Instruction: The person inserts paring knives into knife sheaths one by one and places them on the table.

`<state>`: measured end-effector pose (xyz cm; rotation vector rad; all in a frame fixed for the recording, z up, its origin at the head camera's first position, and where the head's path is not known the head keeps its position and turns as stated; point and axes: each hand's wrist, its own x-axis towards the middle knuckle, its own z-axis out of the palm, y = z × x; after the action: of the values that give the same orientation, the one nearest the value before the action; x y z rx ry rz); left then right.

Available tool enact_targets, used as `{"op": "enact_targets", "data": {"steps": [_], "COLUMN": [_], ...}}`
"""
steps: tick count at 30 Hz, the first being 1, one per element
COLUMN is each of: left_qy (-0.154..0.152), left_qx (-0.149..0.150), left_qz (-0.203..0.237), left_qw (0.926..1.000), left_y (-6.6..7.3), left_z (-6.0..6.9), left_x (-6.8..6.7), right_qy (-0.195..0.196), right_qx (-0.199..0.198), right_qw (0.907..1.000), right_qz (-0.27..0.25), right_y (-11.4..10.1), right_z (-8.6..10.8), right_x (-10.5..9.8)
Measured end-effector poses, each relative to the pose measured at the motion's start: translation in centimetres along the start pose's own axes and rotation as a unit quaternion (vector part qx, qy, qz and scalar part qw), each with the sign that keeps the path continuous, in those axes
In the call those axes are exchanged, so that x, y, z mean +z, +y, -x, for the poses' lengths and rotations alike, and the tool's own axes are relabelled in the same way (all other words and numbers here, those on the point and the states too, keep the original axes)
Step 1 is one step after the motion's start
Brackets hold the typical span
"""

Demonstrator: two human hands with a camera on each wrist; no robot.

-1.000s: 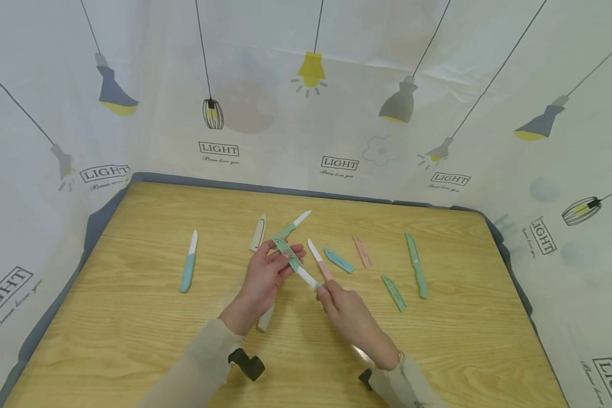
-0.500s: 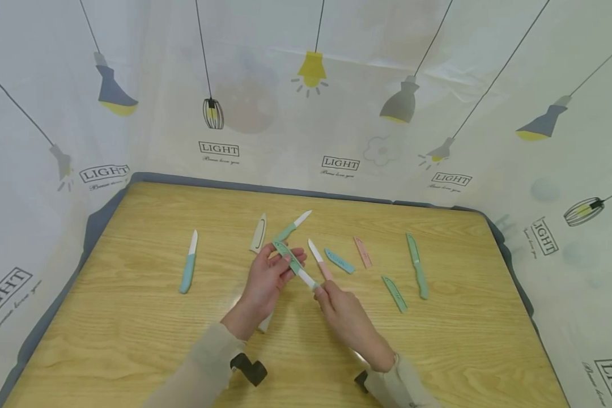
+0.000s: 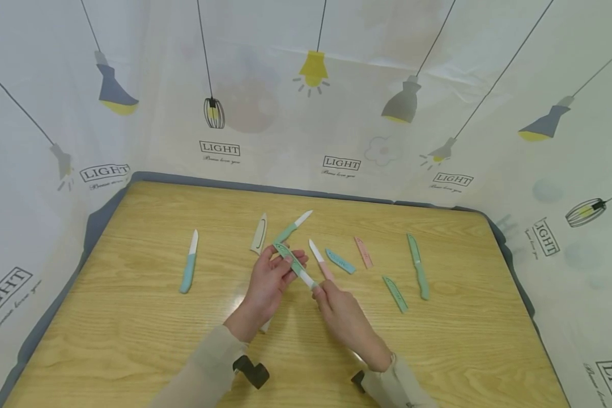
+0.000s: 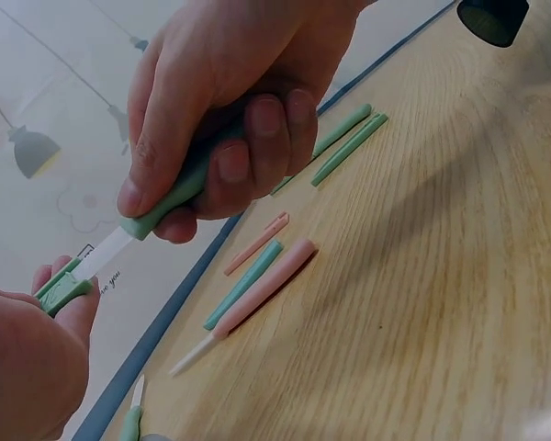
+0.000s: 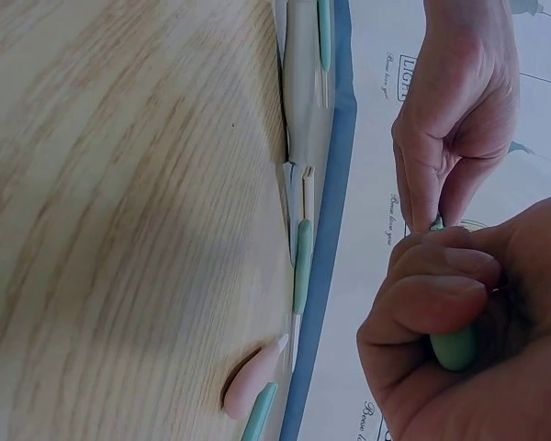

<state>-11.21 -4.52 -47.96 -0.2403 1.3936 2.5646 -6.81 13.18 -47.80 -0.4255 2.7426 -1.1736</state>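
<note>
Above the table, both hands angle inward, holding knife and sheath.

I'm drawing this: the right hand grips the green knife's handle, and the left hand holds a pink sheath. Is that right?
Not quite: the sheath in the left hand is green, not pink, as the head view shows. The right hand does grip the green knife's handle.
</note>
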Motion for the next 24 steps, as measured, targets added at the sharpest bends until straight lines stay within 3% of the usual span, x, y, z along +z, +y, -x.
{"op": "enact_targets", "data": {"steps": [24], "left_qy": [-0.008], "left_qx": [0.008], "left_qz": [0.005], "left_qw": [0.9999], "left_y": [0.08], "left_z": [0.12], "left_x": [0.69], "right_qy": [0.016], "right_qx": [0.003], "right_qw": [0.9998], "right_qz": [0.006], "right_y": [-0.66], "right_z": [-0.44], "right_x": [-0.04]}}
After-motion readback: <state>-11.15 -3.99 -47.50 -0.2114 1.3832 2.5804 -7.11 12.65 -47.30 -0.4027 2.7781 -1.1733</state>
